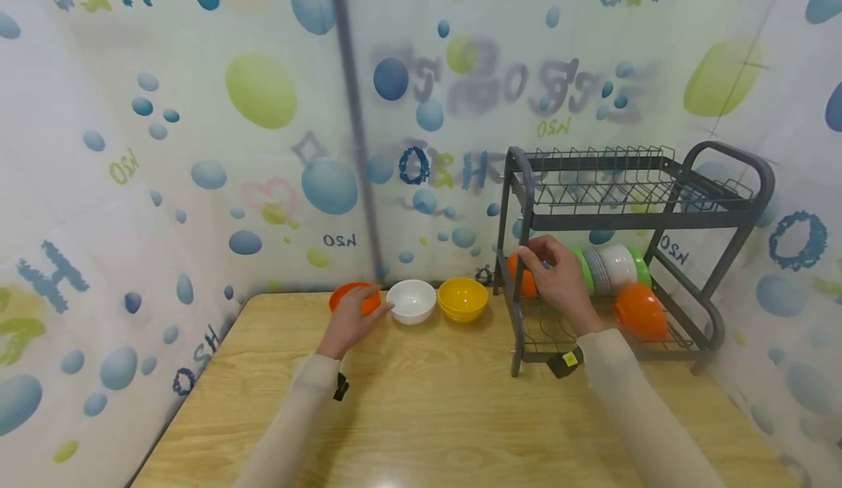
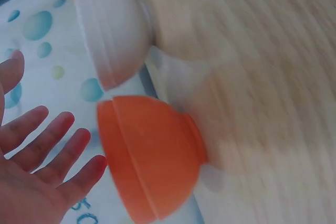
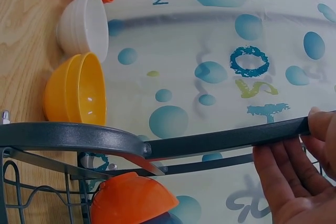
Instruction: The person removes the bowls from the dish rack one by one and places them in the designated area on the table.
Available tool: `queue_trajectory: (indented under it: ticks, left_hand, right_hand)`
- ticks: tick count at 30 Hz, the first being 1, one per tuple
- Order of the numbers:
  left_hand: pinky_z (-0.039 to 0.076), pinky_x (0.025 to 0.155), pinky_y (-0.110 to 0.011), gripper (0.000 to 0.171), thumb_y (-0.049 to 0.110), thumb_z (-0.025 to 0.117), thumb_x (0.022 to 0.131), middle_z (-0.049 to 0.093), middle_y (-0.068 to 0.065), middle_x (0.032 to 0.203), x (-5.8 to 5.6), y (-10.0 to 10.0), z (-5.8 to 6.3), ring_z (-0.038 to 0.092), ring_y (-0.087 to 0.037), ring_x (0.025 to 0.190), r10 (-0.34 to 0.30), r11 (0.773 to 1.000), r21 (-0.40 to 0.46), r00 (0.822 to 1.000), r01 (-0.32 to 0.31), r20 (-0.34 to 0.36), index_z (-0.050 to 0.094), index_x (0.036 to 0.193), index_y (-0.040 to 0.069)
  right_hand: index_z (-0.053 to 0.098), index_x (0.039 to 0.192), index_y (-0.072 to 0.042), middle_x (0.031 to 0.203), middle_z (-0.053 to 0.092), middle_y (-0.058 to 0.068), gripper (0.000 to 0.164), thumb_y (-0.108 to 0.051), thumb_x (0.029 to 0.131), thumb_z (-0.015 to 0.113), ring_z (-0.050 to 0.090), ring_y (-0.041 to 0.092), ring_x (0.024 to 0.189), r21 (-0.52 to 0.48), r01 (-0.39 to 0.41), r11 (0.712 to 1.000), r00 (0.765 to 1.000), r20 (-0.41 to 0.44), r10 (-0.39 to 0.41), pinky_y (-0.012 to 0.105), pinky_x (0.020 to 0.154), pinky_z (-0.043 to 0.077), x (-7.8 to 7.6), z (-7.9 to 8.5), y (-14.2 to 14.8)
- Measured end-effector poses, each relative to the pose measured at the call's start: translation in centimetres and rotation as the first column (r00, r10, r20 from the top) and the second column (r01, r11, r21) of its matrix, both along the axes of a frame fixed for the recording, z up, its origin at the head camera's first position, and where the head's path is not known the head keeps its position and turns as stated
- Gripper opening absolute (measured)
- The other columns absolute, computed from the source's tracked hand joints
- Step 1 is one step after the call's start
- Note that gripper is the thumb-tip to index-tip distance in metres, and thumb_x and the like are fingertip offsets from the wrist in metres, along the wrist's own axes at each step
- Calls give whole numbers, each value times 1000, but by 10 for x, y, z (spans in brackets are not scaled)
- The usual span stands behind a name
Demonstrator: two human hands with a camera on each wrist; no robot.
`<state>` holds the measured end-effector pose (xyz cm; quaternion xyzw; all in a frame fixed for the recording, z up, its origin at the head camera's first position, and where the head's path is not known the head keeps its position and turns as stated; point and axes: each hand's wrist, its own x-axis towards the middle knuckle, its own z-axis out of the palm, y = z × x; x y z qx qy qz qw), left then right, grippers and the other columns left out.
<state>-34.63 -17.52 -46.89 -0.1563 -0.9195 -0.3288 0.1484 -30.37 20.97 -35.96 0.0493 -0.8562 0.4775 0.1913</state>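
Over the orange bowl (image 1: 355, 299) at the left of the row, my left hand (image 1: 351, 321) is held with fingers spread and nothing gripped. In the left wrist view its fingertips come close to the rim of that orange bowl (image 2: 157, 156); whether they touch, I cannot tell. A white bowl (image 1: 411, 302) and a yellow bowl (image 1: 463, 300) stand beside it, upright on the table. My right hand (image 1: 559, 280) pinches the front left post of the dark grey dish rack (image 1: 641, 220). Thumb and fingers lie on opposite sides of that post (image 3: 226, 141) in the right wrist view.
Inside the rack's lower tier, an orange bowl (image 3: 131, 198) leans at the left, partly behind the right hand. Green and white dishes (image 1: 617, 269) stand on edge there, with another orange bowl (image 1: 641, 313) tilted at the right. A patterned curtain (image 1: 427, 239) hangs behind the table (image 1: 408, 415).
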Motion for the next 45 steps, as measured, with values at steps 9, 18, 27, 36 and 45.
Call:
queue_trajectory:
  ticks: [9,18,27,36,45]
  left_hand:
    - [40,118,-53,66,49,70,95,61,-14,145,0,22,17,54,-35,137,-29,996,88,997,22,77,57,145,6]
    - [41,117,-53,66,52,70,94,62,-10,144,3,48,31,56,-31,135,-84,986,155,993,70,88,56,147,16]
    - [43,116,-54,64,51,68,96,62,-10,144,3,78,44,55,-31,136,-166,973,171,984,153,66,54,149,17]
    - [45,114,-51,64,53,65,97,59,-8,148,7,109,59,54,-29,137,-245,952,210,965,223,88,50,151,21]
    - [45,114,-49,61,49,63,100,58,-3,149,10,151,87,54,-21,135,-347,919,211,937,333,33,47,153,24]
  right_hand:
    - [64,121,-5,123,71,19,45,-46,103,59,64,37,119,-5,-30,1000,999,-35,29,57,106,49,-1,-4,0]
    - [64,120,-6,120,72,18,41,-43,104,59,66,35,114,20,-3,1000,998,-66,4,54,98,55,-1,-7,-2]
    - [63,120,-7,123,71,18,36,-40,104,59,65,37,118,42,1,999,998,-59,1,55,99,55,0,-2,-1]
    - [62,129,-5,126,69,19,45,-44,105,57,64,37,119,115,-52,992,997,-46,58,56,103,53,0,1,8]
    - [53,146,-11,137,63,18,55,-47,105,55,58,36,126,193,-122,974,992,49,115,58,108,49,11,-2,32]
